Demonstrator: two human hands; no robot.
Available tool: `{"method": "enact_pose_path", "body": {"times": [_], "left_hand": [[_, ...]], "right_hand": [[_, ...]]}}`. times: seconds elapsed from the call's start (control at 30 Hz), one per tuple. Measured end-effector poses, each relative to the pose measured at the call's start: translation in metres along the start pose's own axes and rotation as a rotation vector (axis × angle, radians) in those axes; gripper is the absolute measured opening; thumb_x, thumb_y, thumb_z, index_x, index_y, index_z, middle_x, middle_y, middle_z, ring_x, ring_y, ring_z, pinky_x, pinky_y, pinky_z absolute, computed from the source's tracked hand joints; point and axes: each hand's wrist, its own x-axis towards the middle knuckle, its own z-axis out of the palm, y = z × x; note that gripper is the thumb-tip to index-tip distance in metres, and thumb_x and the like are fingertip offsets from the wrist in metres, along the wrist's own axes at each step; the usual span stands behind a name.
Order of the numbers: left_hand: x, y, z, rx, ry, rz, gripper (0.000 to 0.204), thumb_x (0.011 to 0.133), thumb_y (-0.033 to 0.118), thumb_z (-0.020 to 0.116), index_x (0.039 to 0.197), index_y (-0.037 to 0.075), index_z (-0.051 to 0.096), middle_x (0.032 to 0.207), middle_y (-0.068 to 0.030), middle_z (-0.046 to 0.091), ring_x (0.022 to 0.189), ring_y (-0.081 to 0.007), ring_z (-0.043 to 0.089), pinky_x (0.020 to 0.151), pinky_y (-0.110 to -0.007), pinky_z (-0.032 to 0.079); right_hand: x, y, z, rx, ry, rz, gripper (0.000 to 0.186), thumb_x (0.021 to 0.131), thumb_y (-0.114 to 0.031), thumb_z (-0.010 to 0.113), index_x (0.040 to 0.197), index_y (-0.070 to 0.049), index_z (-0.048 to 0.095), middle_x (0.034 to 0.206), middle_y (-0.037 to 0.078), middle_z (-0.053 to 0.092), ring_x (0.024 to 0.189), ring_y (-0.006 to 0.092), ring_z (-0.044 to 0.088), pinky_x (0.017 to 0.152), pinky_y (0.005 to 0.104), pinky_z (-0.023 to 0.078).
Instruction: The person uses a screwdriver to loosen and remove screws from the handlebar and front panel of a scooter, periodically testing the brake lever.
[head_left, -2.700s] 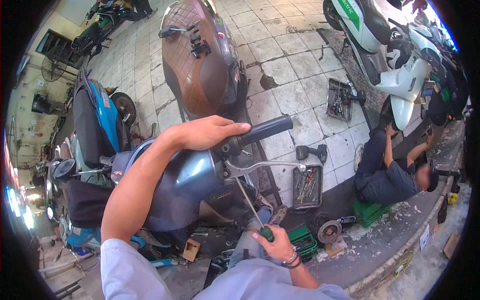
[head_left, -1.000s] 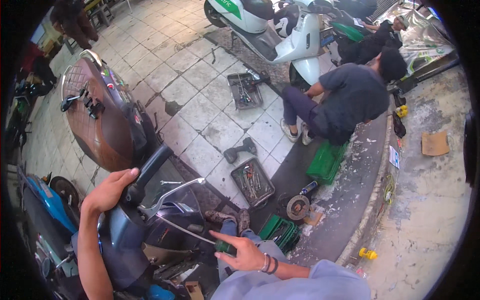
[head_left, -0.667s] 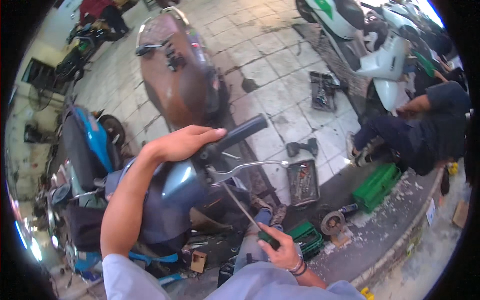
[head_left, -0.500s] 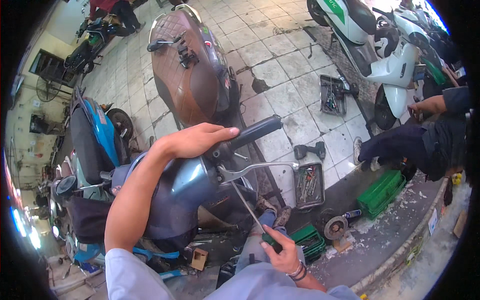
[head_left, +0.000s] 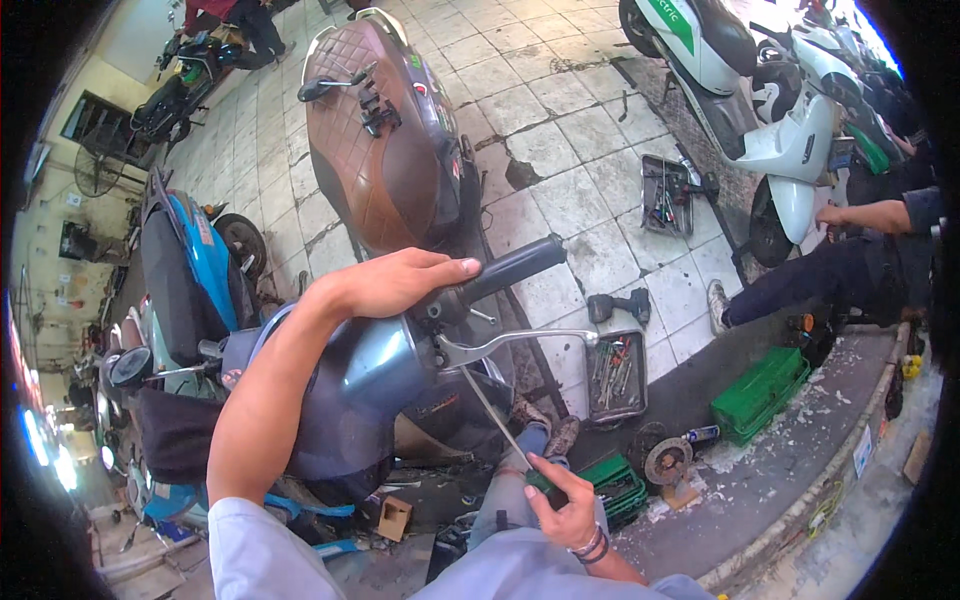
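Note:
My left hand (head_left: 385,285) lies palm down over the scooter's handlebar, gripping it beside the black rubber grip (head_left: 515,270). Some of its fingers are hidden behind the bar. My right hand (head_left: 568,510) is closed around the green handle of a long screwdriver (head_left: 497,415). The slanting metal shaft reaches up to the underside of the silver brake lever (head_left: 520,342), near its pivot; I cannot tell exactly where the tip sits. Below my left hand is the glossy grey-blue handlebar cover (head_left: 380,360).
A brown quilted seat (head_left: 350,150) carries a mirror and a black part. Tool trays (head_left: 642,400), a cordless drill (head_left: 620,305) and green toolboxes (head_left: 760,395) lie to the right. Another person's leg (head_left: 790,295) extends beside a white scooter (head_left: 790,140). A blue motorbike (head_left: 200,250) stands left.
Both my hands and the screwdriver keep nearly the same pose. At the right, the other person's leg has shifted and looks more stretched out.

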Motion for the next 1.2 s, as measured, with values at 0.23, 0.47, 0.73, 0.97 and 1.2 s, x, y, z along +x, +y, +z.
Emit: {"method": "enact_pose_path", "body": {"times": [0.23,0.47,0.73,0.97,1.2], "left_hand": [[0.002,0.004,0.000,-0.003,-0.011,-0.018,0.074,0.113,0.065,0.045,0.133,0.000,0.072,0.117,-0.0068,0.074,0.109,-0.0161,0.062,0.103,-0.034,0.048],[-0.007,0.008,-0.001,-0.045,-0.017,-0.009,0.081,0.113,0.069,0.039,0.136,-0.002,0.070,0.123,-0.0111,0.074,0.118,-0.0210,0.063,0.111,-0.035,0.046],[-0.009,0.031,0.000,0.157,0.043,-0.163,0.083,0.115,0.067,0.031,0.131,-0.004,0.071,0.122,-0.0232,0.070,0.119,-0.0311,0.064,0.110,-0.039,0.046],[-0.002,0.015,0.004,0.129,0.084,-0.098,0.076,0.117,0.055,0.030,0.120,-0.010,0.070,0.107,-0.0306,0.073,0.107,-0.0447,0.069,0.101,-0.049,0.050],[-0.003,0.022,0.004,0.146,0.049,-0.093,0.076,0.116,0.059,0.032,0.127,-0.006,0.071,0.112,-0.0252,0.075,0.113,-0.0366,0.069,0.105,-0.045,0.049]], "right_hand": [[-0.003,-0.019,-0.001,-0.209,0.009,0.105,0.051,0.084,0.001,0.081,0.135,0.003,0.073,0.109,0.018,0.073,0.098,0.0283,0.074,0.087,0.0348,0.057],[-0.018,0.024,-0.014,0.227,-0.065,0.217,0.056,0.086,-0.004,0.087,0.138,0.008,0.069,0.120,0.010,0.071,0.102,0.0190,0.070,0.088,0.0344,0.059],[-0.005,0.012,0.000,-0.185,0.005,-0.050,0.050,0.090,-0.001,0.082,0.140,-0.001,0.072,0.094,0.014,0.074,0.070,0.0170,0.066,0.066,0.0301,0.052],[0.006,0.006,-0.003,0.018,0.006,0.066,0.045,0.090,-0.003,0.084,0.134,0.000,0.076,0.086,0.012,0.076,0.070,0.0120,0.065,0.066,0.0302,0.054],[0.011,0.015,-0.024,0.690,-0.186,0.700,0.053,0.106,-0.025,0.073,0.144,0.009,0.061,0.078,0.010,0.066,0.056,0.0103,0.051,0.048,0.0249,0.037]]}}
